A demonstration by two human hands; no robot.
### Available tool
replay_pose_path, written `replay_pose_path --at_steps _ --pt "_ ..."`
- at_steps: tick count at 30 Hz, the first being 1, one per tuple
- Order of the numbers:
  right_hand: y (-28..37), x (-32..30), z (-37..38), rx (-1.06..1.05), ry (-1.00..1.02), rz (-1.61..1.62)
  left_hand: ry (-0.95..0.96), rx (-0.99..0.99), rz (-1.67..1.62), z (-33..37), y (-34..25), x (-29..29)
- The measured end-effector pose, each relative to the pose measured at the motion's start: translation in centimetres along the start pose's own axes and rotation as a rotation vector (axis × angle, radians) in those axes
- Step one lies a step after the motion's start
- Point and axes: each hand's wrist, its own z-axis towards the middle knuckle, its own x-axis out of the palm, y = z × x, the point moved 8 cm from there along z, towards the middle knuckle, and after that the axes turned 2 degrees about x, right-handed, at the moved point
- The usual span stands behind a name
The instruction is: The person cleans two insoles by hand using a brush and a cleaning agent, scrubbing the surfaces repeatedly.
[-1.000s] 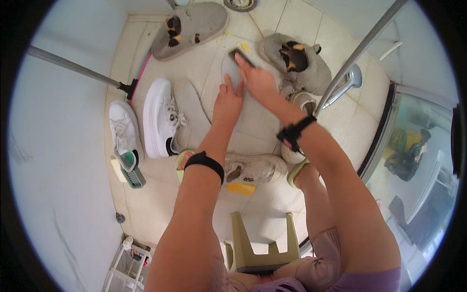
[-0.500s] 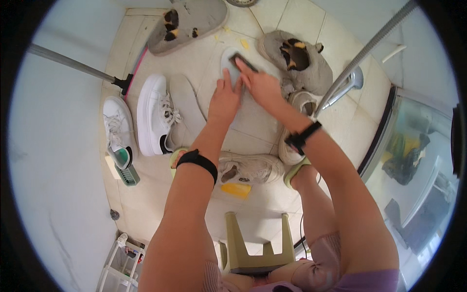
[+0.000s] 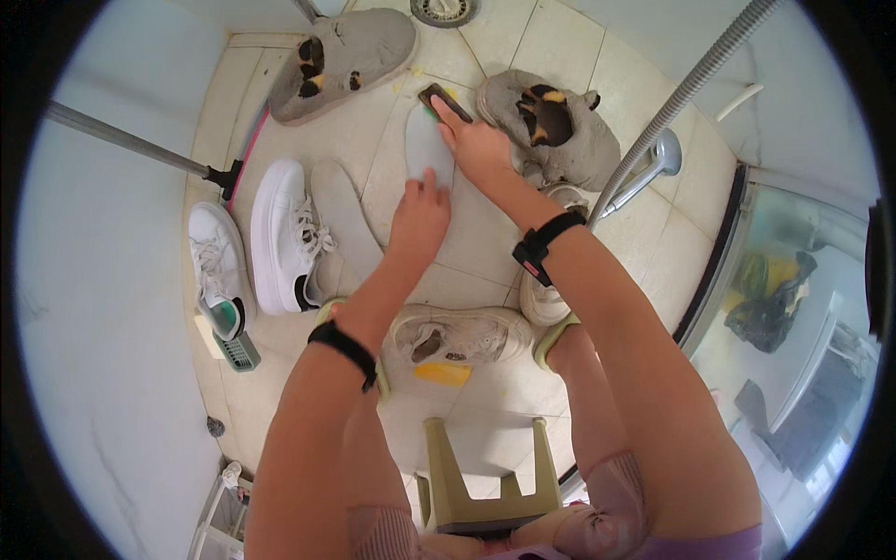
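A pale grey insole [image 3: 426, 149] lies lengthwise on the tiled floor, its far tip greenish. My left hand [image 3: 420, 219] rests fingertips on its nearer part, fingers stretched out. In my right hand [image 3: 481, 154] is a small dark brush [image 3: 433, 95], held at the insole's far end with the index finger along its back; its bristles are hidden. Left of these lie a second, beige insole [image 3: 343, 201] and two white sneakers, one larger [image 3: 275, 233] and one by the wall [image 3: 217, 261]. A worn off-white sneaker [image 3: 467, 334] lies sideways between my feet; another [image 3: 546, 299] is partly behind my right forearm.
Grey plush slippers stand at the far left [image 3: 341, 65] and far right [image 3: 551, 131]. A shower hose [image 3: 691, 93] and shower head [image 3: 665, 154] hang at the right. A squeegee [image 3: 140, 145] leans left. A green stool [image 3: 485, 509], yellow piece [image 3: 442, 374], green brush [image 3: 239, 351] and drain [image 3: 445, 9] are around.
The brush and my right hand have moved to the insole's far tip, slightly left. My left hand has drawn back toward me, apart from the right hand. The whole view has shifted a little.
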Motion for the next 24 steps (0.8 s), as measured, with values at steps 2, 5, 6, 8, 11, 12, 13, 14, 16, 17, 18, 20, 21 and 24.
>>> replay_pose_path --at_steps 2,5,6,8,11,12,13,14,16,17,18,20,21,24 --pt "-0.6 0.2 -0.2 -0.005 -0.005 -0.026 0.100 -0.013 0.036 -1.8 0.4 2.2" --pt "-0.4 0.4 -2.3 0.035 0.052 -0.023 -0.153 0.086 0.120 -4.4 -0.5 0.7" --pt "1.0 0.5 -4.4 -0.083 0.017 -0.009 -0.158 0.067 0.101 -4.7 -0.3 0.5" --pt "3.2 0.6 -9.2 -0.266 0.045 0.104 -0.174 0.036 0.097 -4.6 0.3 0.1" --pt "1.3 0.1 -8.2 -0.195 0.090 0.040 -0.140 0.071 -0.012 -4.2 -0.7 0.4" --pt "0.7 -0.2 -6.1 -0.143 0.056 0.026 -0.160 0.094 0.063 -3.8 -1.2 0.1" --pt "0.7 -1.0 -4.0 -0.143 -0.027 -0.010 -0.180 0.123 0.136 -3.6 -1.9 -0.2" --pt "0.6 -1.4 -2.0 -0.104 -0.019 -0.012 -0.183 0.129 0.131 -3.6 -2.2 0.0" --pt "1.7 -1.2 -1.3 -0.081 -0.016 0.006 -0.155 0.103 0.221 -3.9 -1.3 1.2" --pt "2.8 0.1 -2.7 -0.130 0.084 0.007 -0.159 0.093 0.236 -4.0 -0.7 1.6" --pt "3.7 1.3 -4.0 -0.180 0.184 0.006 -0.132 0.078 0.207 -4.4 -0.2 2.3" --pt "3.7 1.2 -6.7 -0.263 0.191 -0.025 -0.053 0.086 0.182 -4.5 -0.5 2.7" --pt "3.6 1.4 -7.9 -0.335 0.200 -0.059 -0.046 0.075 0.177 -4.4 -0.5 2.2" --pt "1.5 -0.9 -1.6 -0.143 0.103 -0.024 -0.129 0.110 0.262 -3.5 -1.9 1.5"
